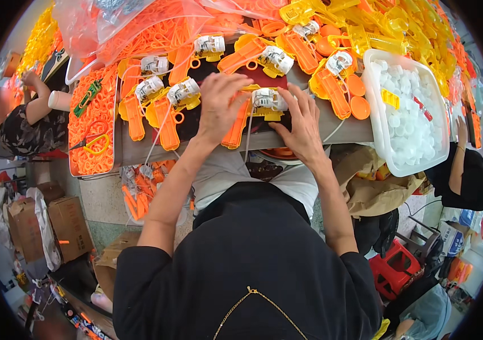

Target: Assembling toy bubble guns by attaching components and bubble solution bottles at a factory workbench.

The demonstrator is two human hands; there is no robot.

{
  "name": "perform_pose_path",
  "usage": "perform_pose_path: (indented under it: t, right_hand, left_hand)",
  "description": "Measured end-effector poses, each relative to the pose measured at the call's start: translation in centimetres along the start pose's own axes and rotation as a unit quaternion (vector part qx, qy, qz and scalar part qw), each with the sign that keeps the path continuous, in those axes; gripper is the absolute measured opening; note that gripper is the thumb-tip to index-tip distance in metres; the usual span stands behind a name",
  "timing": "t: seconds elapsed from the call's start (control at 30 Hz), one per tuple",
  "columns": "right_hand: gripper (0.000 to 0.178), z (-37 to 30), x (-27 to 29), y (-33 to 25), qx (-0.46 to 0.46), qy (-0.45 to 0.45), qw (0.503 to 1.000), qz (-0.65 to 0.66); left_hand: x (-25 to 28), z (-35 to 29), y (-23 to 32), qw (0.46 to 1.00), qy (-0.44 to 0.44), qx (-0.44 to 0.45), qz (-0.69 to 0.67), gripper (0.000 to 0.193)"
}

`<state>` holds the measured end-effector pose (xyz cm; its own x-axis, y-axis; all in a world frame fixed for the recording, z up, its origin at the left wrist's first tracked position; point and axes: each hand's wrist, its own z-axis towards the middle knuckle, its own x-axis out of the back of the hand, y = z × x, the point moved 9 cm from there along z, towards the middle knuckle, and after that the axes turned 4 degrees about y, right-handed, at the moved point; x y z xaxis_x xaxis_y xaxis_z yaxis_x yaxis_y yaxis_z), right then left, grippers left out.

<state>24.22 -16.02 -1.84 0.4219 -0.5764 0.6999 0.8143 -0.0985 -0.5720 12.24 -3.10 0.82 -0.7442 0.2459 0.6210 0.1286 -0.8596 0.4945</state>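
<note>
In front of me lies a toy gun half-shell (268,101), yellow and orange, with a white motor unit in it and a pale wire trailing toward me. My left hand (221,105) is over its orange grip side, fingers loosely bent and apart. Around the right end is my right hand (303,127), thumb near the lower edge and fingers spread by the white unit. Whether the fingertips press on it cannot be made out. Similar half-shells (167,110) with white units lie to the left, and another half-shell (332,85) is at the right.
A tray of orange rings (91,147) at left holds yellow-handled scissors (95,144) and a green tool (87,97). At right stands a white bin (378,136) of translucent caps. Orange and yellow parts pile up behind. Other people work at both sides. A red stool (394,269) is on the floor.
</note>
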Motion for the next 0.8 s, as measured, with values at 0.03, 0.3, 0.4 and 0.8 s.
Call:
perform_pose_path:
  t: [0.03,0.3,0.4,0.8]
  right_hand:
    - [0.073,0.2,0.0,-0.2,0.001,-0.004,1.000,0.004]
    - [0.070,0.2,-1.6,-0.3,0.055,-0.020,0.998,-0.028]
    - [0.071,-0.1,-1.7,-0.4,0.055,-0.012,0.998,-0.025]
    - [0.069,0.1,-2.1,-0.7,0.050,0.031,0.997,-0.043]
  left_hand:
    - [1.3,-0.3,-1.0,0.997,0.063,0.040,0.016,0.024]
    - [-1.7,0.4,-0.7,0.994,-0.069,-0.021,0.084,0.016]
    - [-1.7,0.0,-0.3,0.995,-0.050,-0.006,0.081,0.016]
    - [-0.1,-1.1,1.8,0.996,0.051,0.047,0.057,0.019]
